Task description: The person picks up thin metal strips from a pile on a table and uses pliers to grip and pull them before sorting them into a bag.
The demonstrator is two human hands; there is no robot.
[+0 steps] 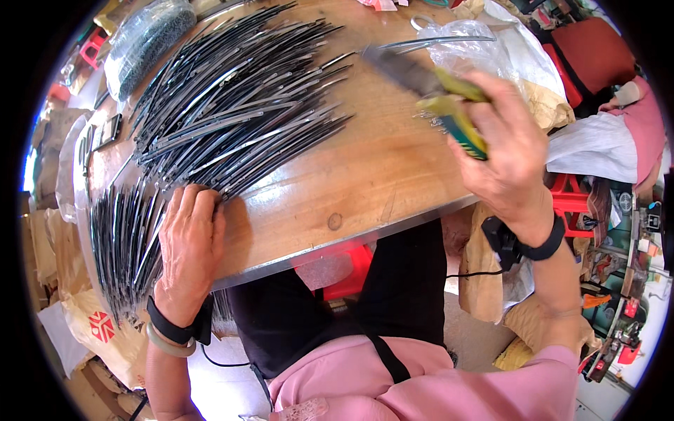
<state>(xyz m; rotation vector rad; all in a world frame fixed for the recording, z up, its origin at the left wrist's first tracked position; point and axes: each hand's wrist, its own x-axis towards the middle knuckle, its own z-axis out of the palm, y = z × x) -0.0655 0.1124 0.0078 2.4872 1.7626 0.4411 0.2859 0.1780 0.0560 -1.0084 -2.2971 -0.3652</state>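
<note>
My right hand point(502, 137) is raised over the right part of the table, wrapped round pliers point(453, 105) with yellow-green handles. Motion smears the dark jaws, which point toward the far left. At the near edge of a big heap of thin black metal strips point(232, 91) is my left hand point(191, 224). Its fingers are curled together against the strip ends; the fingertips are partly hidden. A second bundle of strips point(123, 245) lies left of this hand, fanned toward the table's left edge. Some long thin strips point(439, 42) lie beyond the pliers.
Small metal pieces point(432, 121) lie beside the pliers. A clear plastic bag point(463, 45) sits at the far right, and a wrapped dark bundle point(147, 45) at the far left. Another person's pink sleeve point(649, 133) shows at right, near a red stool point(572, 203).
</note>
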